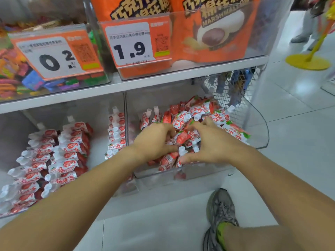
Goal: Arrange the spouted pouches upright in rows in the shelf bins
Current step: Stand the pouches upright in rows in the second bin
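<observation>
Head view: both hands are sunk in the clear plastic right-hand shelf bin [257, 124], among a loose heap of red-and-white spouted foil pouches [199, 113]. The left hand [154, 140] has its fingers curled into the heap, the right hand [208, 144] likewise, thumb splayed low; a white-capped pouch [182, 151] stands between the thumbs. What each grips I cannot tell. Left of the left fingers, the neighbouring clear bin [18, 124] holds pouches in tidy rows [54, 156].

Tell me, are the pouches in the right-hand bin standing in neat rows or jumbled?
Jumbled. The pouches in the right bin lie heaped at all angles, spouts pointing different ways, with both hands in them.
</observation>
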`<state>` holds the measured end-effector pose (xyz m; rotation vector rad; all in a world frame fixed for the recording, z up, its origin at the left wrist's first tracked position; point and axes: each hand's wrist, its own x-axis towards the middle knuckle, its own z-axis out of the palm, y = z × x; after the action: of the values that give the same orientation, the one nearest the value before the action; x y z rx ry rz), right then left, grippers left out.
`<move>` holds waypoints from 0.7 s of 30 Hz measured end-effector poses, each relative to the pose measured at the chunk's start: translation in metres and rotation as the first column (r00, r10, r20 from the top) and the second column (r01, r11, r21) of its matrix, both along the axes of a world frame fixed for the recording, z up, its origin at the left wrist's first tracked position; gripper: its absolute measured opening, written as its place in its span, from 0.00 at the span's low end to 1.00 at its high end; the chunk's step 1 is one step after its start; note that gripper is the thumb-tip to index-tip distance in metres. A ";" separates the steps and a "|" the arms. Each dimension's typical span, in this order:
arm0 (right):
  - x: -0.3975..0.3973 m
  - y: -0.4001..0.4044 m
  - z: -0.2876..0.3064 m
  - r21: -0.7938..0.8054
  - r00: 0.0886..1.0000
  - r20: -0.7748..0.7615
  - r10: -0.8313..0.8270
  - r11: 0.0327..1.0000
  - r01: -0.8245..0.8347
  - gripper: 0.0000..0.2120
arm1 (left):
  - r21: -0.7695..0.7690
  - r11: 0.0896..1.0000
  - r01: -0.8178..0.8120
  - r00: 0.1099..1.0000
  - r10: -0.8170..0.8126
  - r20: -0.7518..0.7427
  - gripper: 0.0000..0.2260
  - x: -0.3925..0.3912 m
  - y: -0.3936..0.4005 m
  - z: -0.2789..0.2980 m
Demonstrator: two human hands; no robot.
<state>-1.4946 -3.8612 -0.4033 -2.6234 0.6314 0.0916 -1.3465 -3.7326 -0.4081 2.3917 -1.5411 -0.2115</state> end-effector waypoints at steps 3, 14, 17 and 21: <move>0.016 0.005 -0.002 -0.049 1.000 0.021 0.020 0.999 -0.019 0.53 | 0.043 0.999 -0.005 0.998 0.002 0.055 0.13 0.006 -0.001 0.016; 0.037 -0.036 0.013 0.141 1.000 0.011 0.014 0.990 -0.015 0.29 | 0.007 0.998 -0.060 0.995 0.060 -0.082 0.14 0.020 0.019 0.054; 0.035 -0.052 0.027 0.163 0.998 0.061 0.000 0.987 -0.010 0.23 | 0.057 0.997 -0.059 0.994 0.064 -0.092 0.16 0.020 0.023 0.058; 0.025 -0.048 0.047 0.168 0.978 0.183 0.098 0.977 -0.130 0.20 | 0.118 0.993 0.011 0.991 0.004 -0.130 0.14 0.012 0.030 0.054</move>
<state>-1.4695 -3.9095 -0.3564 -2.4586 0.3927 -0.0444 -1.3349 -3.7026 -0.3538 2.4111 -1.5122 -0.4633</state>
